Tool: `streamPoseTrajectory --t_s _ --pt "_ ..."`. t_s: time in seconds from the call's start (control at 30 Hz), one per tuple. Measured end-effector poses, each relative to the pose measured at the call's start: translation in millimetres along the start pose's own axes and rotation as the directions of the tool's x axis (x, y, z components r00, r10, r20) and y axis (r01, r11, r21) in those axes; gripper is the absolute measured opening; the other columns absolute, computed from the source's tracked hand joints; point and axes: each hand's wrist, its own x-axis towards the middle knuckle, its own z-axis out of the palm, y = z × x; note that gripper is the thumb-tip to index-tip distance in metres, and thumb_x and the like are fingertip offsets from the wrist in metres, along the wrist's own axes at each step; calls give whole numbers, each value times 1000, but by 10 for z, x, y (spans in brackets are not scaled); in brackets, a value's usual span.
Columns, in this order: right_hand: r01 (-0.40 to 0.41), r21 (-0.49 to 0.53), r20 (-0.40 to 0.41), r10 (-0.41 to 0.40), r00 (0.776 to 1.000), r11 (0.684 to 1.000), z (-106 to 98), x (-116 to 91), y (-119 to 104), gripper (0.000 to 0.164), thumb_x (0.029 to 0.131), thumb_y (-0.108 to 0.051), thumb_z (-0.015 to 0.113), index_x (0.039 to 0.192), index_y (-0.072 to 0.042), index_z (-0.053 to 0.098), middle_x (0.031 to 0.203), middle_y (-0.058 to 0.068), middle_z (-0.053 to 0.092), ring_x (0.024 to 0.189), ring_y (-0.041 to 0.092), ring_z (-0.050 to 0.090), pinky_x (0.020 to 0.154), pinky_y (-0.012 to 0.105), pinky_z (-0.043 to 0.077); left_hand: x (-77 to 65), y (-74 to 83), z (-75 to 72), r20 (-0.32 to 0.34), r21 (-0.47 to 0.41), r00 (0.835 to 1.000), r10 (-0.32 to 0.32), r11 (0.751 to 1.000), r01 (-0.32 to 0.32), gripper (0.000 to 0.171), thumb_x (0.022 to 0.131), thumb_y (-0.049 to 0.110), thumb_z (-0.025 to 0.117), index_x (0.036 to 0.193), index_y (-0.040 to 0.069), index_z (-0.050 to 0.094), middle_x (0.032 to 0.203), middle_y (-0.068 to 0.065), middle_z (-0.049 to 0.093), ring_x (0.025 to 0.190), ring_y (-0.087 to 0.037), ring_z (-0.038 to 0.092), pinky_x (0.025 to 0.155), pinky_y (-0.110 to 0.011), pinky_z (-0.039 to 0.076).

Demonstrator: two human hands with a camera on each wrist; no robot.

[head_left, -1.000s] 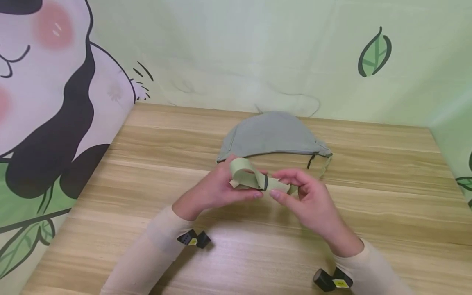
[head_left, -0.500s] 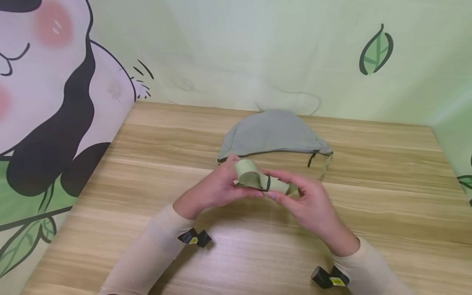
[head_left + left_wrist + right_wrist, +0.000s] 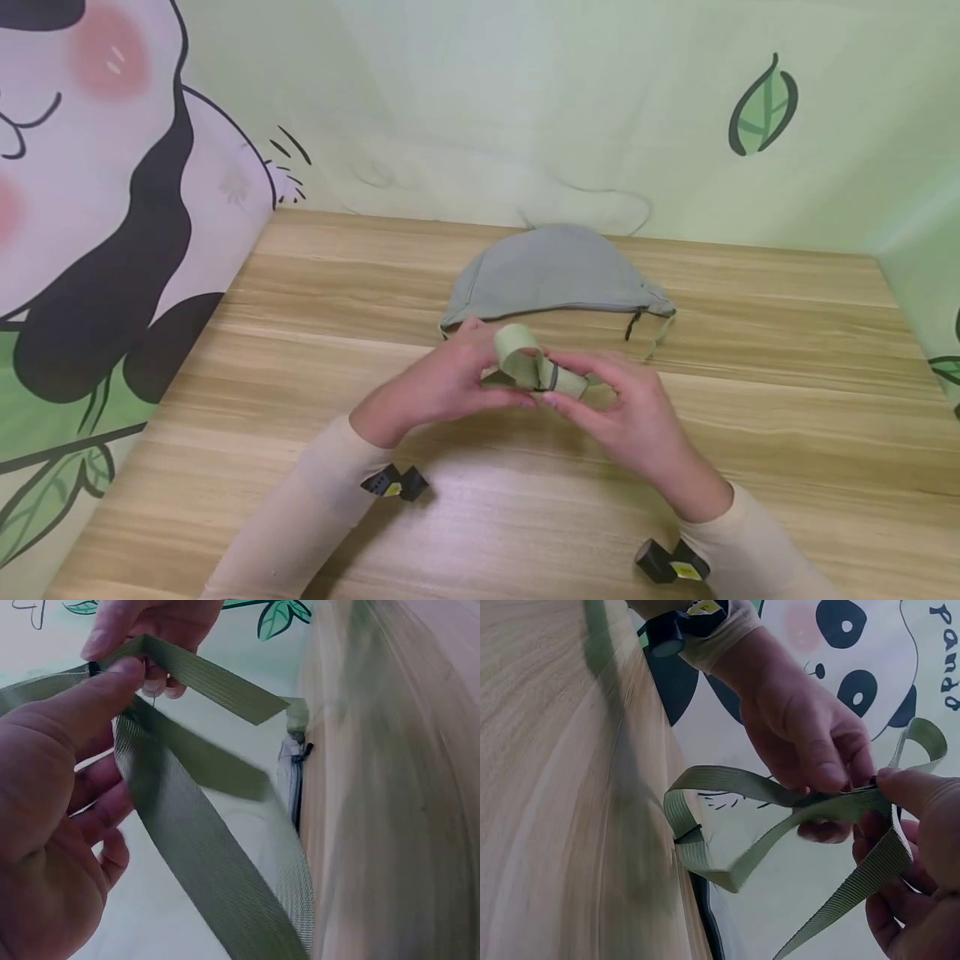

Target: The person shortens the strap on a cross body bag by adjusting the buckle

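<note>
A green webbing strap is held between both hands above the table, with a loop standing up and a narrow black strap slider round it. My left hand pinches the strap just left of the slider. At the slider, my right hand grips the strap between thumb and fingers. In the left wrist view, doubled strap lengths hang below the fingertips. The right wrist view shows another strap loop with a dark band on it. Behind the hands lies a grey waist bag, the strap running from its ends.
The wooden table meets a pale green printed wall at the back. A black zip pull hangs from the bag's front edge. Small black cameras sit on both wrists.
The strap's loop has shifted a little to the right and stands more upright. My right hand's fingers have closed in on the strap by the slider. The bag has stayed in place.
</note>
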Motion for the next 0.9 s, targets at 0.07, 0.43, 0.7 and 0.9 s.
streamPoseTrajectory --t_s 0.07,0.43,0.7,0.9 --pt "-13 6 -17 13 1000 1000 4 -8 15 44 72 -6 82 113 -11 68 107 3 71 98 18 66 90 23 49 -11 -21 14 0 28 1000 3 1000 -3 40 77 33 79 111 24 60 107 18 63 104 0 54 89 -32 32" --pt "-39 -11 -27 39 999 999 15 -52 71 42 72 -9 83 111 -12 69 103 3 71 94 14 66 88 23 50 -119 -122 24 -61 112 998 25 994 -18 34 80 29 77 110 19 65 105 11 66 91 -4 59 83 -28 39" --pt "-31 -29 -29 30 999 999 -13 -59 96 43 69 -9 84 109 -10 69 101 3 72 93 15 66 88 23 49 -199 -186 13 -41 100 999 -21 995 26 30 83 24 74 111 17 66 96 11 65 86 -5 56 85 -28 37" --pt "-8 -44 -16 7 1000 999 -24 -61 114 38 67 -8 85 102 -9 70 97 3 72 90 16 66 85 24 51 -258 -202 -48 -57 143 998 -6 990 14 29 83 25 72 111 17 68 103 9 67 94 -4 58 84 -29 37"
